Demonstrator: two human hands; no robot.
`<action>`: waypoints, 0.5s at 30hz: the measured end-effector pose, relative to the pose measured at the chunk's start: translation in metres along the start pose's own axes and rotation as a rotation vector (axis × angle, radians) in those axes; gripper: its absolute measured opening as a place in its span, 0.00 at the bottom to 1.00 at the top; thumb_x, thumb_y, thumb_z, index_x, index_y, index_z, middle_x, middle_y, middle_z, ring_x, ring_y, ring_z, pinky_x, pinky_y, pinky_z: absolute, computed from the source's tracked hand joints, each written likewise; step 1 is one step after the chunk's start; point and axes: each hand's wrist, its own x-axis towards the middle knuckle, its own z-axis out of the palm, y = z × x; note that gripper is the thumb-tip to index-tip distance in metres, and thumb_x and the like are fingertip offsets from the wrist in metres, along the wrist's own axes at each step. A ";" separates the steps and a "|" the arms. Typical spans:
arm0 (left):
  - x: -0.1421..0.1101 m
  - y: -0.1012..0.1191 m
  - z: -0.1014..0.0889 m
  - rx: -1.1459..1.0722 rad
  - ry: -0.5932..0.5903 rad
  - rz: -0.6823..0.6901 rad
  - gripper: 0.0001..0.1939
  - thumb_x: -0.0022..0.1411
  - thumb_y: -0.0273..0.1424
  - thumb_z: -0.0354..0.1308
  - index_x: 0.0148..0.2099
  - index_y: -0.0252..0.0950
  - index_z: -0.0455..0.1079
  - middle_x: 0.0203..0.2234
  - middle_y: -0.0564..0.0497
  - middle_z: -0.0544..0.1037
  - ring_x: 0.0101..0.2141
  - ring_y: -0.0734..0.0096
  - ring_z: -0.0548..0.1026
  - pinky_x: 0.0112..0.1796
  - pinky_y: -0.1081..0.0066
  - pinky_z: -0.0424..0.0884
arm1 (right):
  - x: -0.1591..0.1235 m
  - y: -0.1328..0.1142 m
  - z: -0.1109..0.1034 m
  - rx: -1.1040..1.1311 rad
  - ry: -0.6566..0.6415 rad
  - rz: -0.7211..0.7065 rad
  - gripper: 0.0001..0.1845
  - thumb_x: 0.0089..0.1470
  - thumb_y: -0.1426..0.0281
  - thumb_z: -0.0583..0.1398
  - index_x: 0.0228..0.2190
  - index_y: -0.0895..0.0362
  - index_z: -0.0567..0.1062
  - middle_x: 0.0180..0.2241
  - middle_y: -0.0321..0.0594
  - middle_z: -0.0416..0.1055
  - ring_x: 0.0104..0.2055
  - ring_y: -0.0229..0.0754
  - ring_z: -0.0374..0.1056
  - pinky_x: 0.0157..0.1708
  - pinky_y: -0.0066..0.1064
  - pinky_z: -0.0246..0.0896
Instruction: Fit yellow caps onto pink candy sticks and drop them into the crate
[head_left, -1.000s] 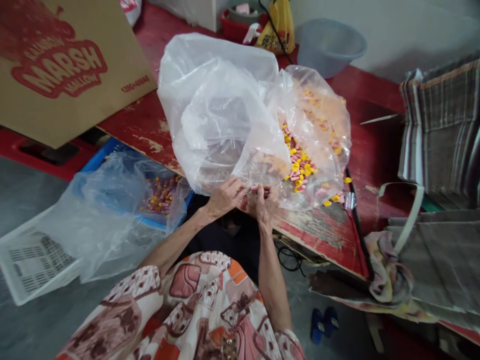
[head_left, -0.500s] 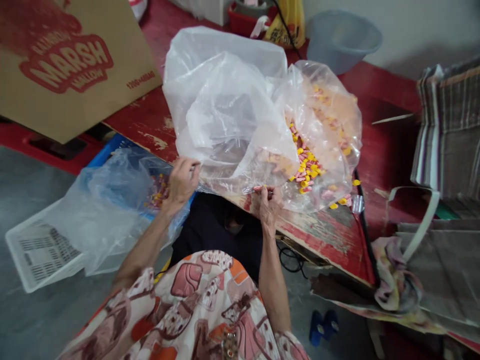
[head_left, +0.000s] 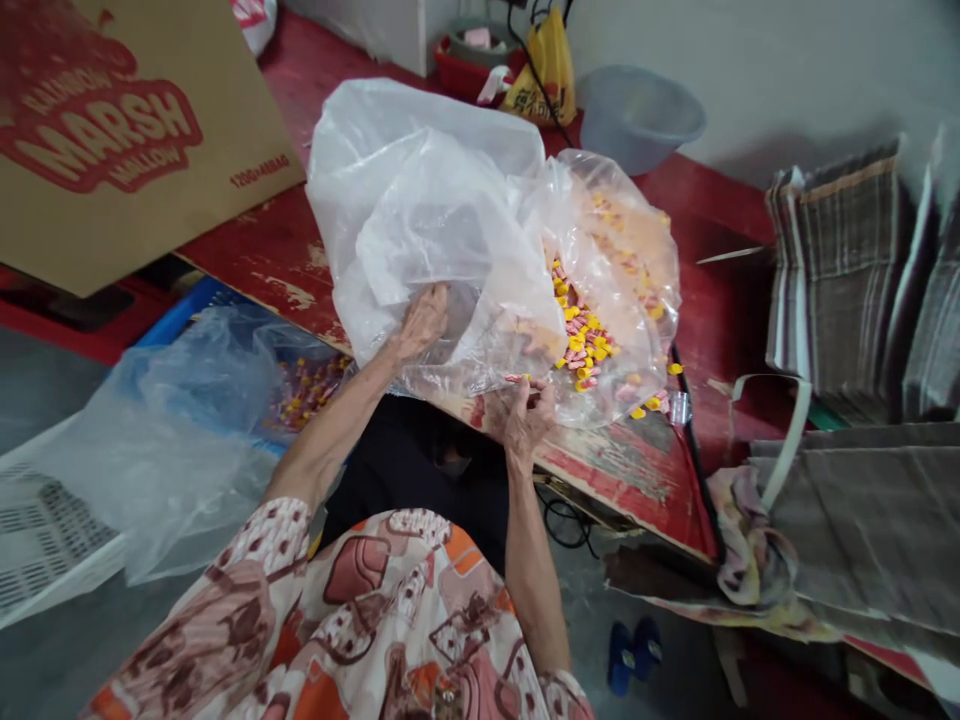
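A large transparent plastic bag (head_left: 427, 220) lies on the table, with a heap of pink-and-yellow wrapped sweets (head_left: 581, 340) in its right part. My left hand (head_left: 424, 322) presses into the folds of the bag's film, and I cannot see what its fingers do there. At the bag's near edge, my right hand (head_left: 529, 415) pinches a small pink-and-yellow wrapped sweet (head_left: 517, 379) between finger and thumb. Several loose sweets (head_left: 649, 403) lie on the table beside the bag, next to a small transparent cup (head_left: 679, 407).
The worn red wooden table (head_left: 712, 220) has a tilted "Marshmallow" cardboard box (head_left: 112, 130) at its left. Below it, a blue crate (head_left: 225, 310) holds sweets under thin plastic, beside a white basket (head_left: 45, 530). Striped woven bags (head_left: 836, 265) stand at the right.
My left hand has moved from the bag's near edge up into its folds. My right hand stays at the edge, pinching the sweet. The view has shifted slightly.
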 end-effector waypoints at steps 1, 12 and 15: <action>-0.004 0.001 -0.004 -0.061 0.005 -0.023 0.26 0.64 0.16 0.61 0.63 0.33 0.70 0.53 0.39 0.81 0.54 0.51 0.82 0.58 0.55 0.77 | 0.000 0.000 0.000 -0.006 -0.013 -0.010 0.27 0.71 0.45 0.52 0.35 0.53 0.74 0.35 0.43 0.78 0.34 0.44 0.70 0.41 0.37 0.67; -0.089 0.046 0.016 -0.981 -0.349 -0.200 0.26 0.65 0.46 0.72 0.53 0.35 0.67 0.33 0.48 0.84 0.35 0.65 0.84 0.40 0.66 0.81 | -0.005 -0.025 0.016 0.514 -0.022 0.345 0.29 0.57 0.38 0.64 0.30 0.51 0.67 0.22 0.25 0.60 0.26 0.35 0.56 0.31 0.29 0.55; -0.093 0.050 0.024 -0.994 -0.354 -0.208 0.28 0.63 0.50 0.73 0.52 0.36 0.70 0.30 0.51 0.82 0.32 0.68 0.81 0.38 0.68 0.78 | -0.006 -0.022 0.007 0.606 -0.083 0.387 0.31 0.54 0.38 0.67 0.29 0.50 0.65 0.20 0.23 0.57 0.24 0.34 0.53 0.28 0.29 0.51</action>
